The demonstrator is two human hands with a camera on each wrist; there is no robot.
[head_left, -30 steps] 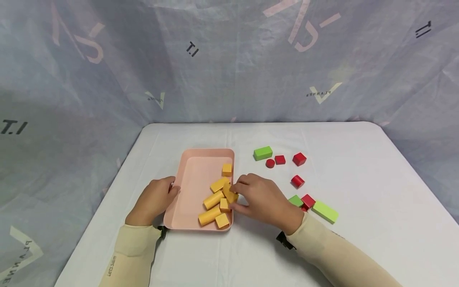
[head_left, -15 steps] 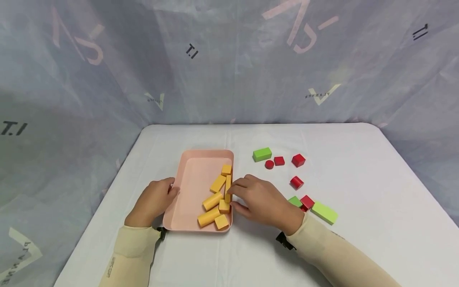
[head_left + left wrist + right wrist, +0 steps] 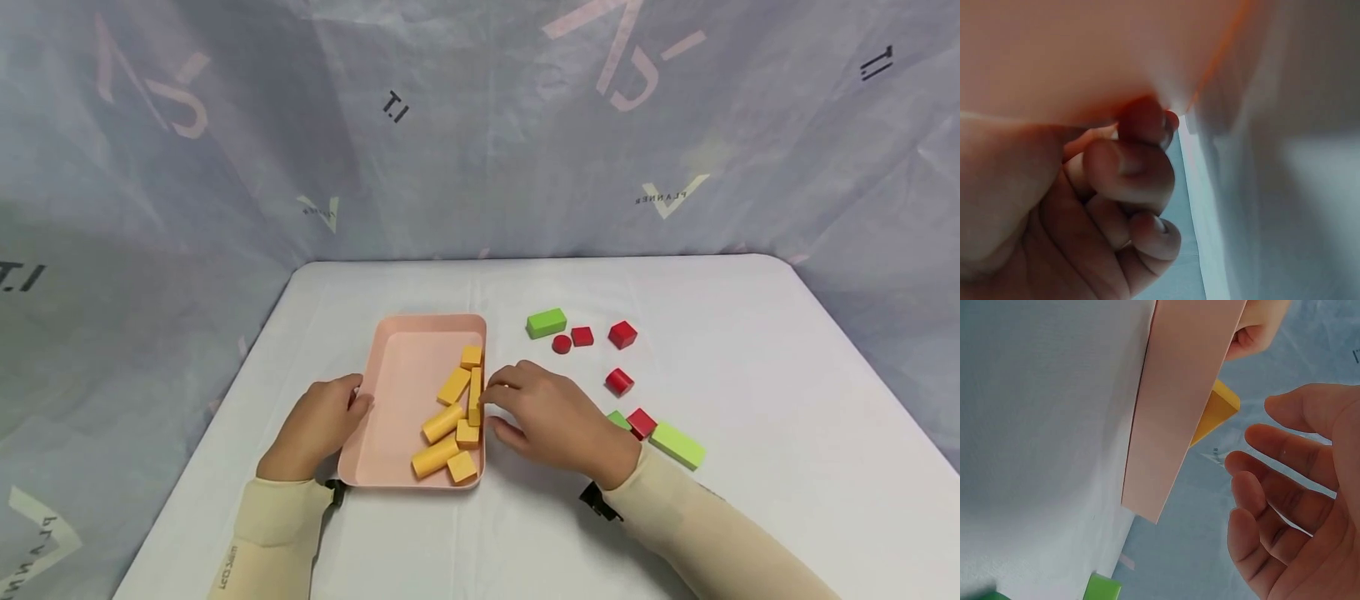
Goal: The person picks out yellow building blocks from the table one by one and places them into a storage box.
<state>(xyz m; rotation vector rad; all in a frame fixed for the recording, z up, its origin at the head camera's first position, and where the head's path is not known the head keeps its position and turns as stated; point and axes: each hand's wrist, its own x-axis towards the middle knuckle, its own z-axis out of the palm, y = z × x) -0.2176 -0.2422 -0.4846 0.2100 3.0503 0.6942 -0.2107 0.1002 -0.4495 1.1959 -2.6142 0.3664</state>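
Note:
A pink tray (image 3: pixel 405 367) lies on the table with several yellow blocks along its right side. My left hand (image 3: pixel 315 425) grips the tray's left rim; in the left wrist view its curled fingers (image 3: pixel 1135 169) sit under the edge. Beside the right rim is my right hand (image 3: pixel 555 421), fingers loosely spread and holding nothing. A long yellow block (image 3: pixel 476 396) stands on edge against the right wall, by those fingertips. Around it are yellow cubes (image 3: pixel 468 433), a flat yellow block (image 3: pixel 453 387) and two yellow cylinders (image 3: pixel 435 457).
Right of the tray lie a green block (image 3: pixel 547 323), a red disc (image 3: pixel 562 344), a flat red block (image 3: pixel 582 336), a red cube (image 3: pixel 622 335) and a red cylinder (image 3: pixel 619 382). A light green block (image 3: pixel 678 445) and another red block (image 3: pixel 641 423) lie near the right forearm.
The long yellow block went from tilted at my right fingertips to standing along the tray's right wall. My right hand let go and drew slightly rightward. My left hand stayed on the rim.

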